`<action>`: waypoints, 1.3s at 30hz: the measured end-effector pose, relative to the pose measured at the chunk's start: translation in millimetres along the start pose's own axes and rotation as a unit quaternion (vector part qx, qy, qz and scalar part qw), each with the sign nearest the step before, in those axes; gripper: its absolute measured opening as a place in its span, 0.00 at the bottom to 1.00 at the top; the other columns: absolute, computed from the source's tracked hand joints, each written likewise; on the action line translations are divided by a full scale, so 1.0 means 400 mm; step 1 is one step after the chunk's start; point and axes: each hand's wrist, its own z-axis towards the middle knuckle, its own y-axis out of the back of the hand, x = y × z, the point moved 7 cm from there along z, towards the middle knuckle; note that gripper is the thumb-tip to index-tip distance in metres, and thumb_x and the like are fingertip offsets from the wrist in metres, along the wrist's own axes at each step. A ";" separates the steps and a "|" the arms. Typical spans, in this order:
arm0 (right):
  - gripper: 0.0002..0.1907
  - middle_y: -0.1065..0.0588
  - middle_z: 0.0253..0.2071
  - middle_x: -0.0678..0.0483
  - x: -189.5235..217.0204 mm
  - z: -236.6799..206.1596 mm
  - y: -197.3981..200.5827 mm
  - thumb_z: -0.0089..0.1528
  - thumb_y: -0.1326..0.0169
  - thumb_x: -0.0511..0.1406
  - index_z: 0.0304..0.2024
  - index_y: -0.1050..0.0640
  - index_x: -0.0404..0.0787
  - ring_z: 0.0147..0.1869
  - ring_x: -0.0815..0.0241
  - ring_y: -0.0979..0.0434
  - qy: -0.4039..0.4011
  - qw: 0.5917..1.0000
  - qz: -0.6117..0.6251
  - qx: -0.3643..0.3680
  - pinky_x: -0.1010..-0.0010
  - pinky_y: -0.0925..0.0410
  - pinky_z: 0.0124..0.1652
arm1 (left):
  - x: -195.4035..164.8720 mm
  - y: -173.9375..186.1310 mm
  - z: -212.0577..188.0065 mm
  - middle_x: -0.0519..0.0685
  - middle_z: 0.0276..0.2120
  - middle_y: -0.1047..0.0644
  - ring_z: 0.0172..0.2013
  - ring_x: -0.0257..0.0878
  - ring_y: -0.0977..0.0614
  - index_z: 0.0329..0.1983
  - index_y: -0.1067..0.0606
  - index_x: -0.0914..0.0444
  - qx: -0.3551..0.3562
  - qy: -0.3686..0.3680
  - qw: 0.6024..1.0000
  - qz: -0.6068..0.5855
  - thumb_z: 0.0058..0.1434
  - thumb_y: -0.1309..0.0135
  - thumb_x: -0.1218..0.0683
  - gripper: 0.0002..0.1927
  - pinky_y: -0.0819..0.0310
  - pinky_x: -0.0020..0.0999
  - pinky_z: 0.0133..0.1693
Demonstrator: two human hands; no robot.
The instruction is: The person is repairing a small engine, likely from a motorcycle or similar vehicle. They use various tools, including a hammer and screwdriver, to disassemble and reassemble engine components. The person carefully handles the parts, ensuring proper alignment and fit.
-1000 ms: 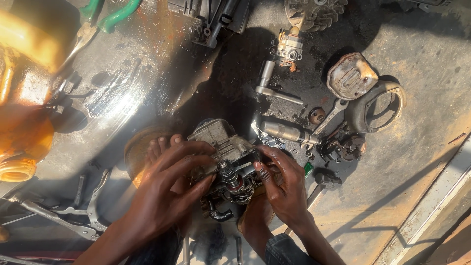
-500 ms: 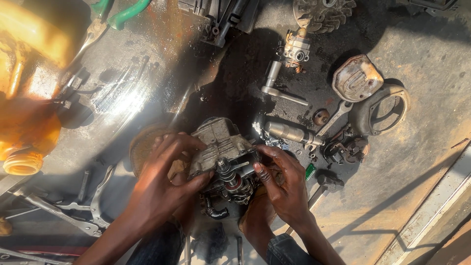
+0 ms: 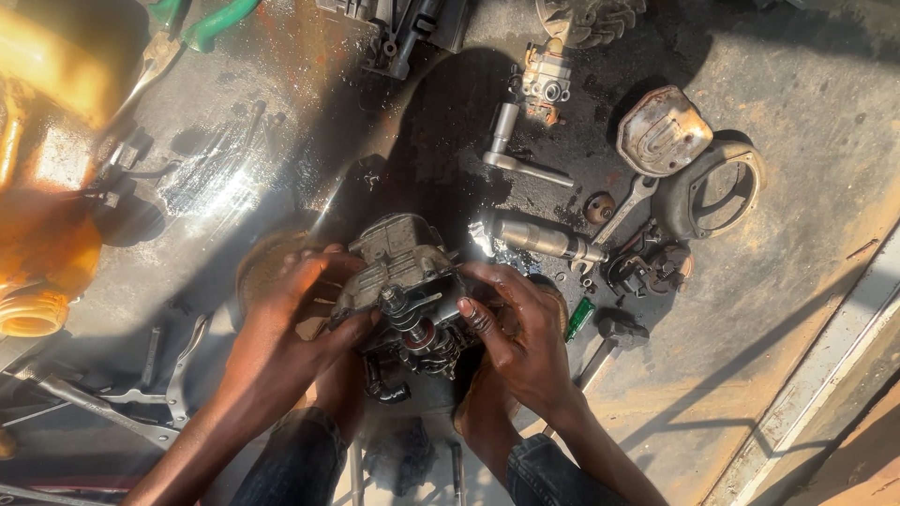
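Engine cylinder head [image 3: 398, 272], left hand [image 3: 291, 314], right hand [image 3: 520, 323], fingers [image 3: 469, 314] gripping both sides

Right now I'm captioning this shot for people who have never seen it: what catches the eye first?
Dead centre, the left hand and right hand clasp a grimy grey engine head from both sides, over an oily concrete floor. Upper right lie loose parts: a rusty domed cover and a ring-shaped housing. A sunlit yellow machine glares at far left.
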 end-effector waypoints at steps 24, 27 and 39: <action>0.20 0.21 0.55 0.45 0.051 -0.052 0.001 0.66 0.43 0.38 0.59 0.24 0.36 0.54 0.54 0.17 -0.015 0.999 0.032 -0.019 0.65 0.22 0.49 | 0.074 0.102 -0.101 0.47 0.53 0.17 0.50 0.39 0.14 0.64 0.28 0.55 0.014 -0.022 1.000 0.001 0.54 0.37 0.51 0.32 0.22 0.37 0.55; 0.21 0.20 0.53 0.45 0.038 -0.049 -0.004 0.65 0.43 0.38 0.58 0.23 0.37 0.53 0.54 0.16 -0.045 0.998 0.039 -0.017 0.65 0.21 0.46 | 0.105 0.126 -0.096 0.48 0.53 0.18 0.50 0.40 0.15 0.63 0.28 0.56 0.021 -0.004 1.000 -0.003 0.54 0.37 0.51 0.31 0.22 0.38 0.55; 0.23 0.18 0.45 0.44 0.024 -0.038 -0.034 0.65 0.43 0.41 0.59 0.24 0.35 0.46 0.56 0.16 -0.074 0.997 0.036 -0.012 0.67 0.22 0.46 | 0.117 0.060 -0.061 0.51 0.53 0.20 0.51 0.44 0.16 0.62 0.28 0.59 0.099 -0.093 0.988 -0.076 0.55 0.38 0.50 0.31 0.20 0.41 0.55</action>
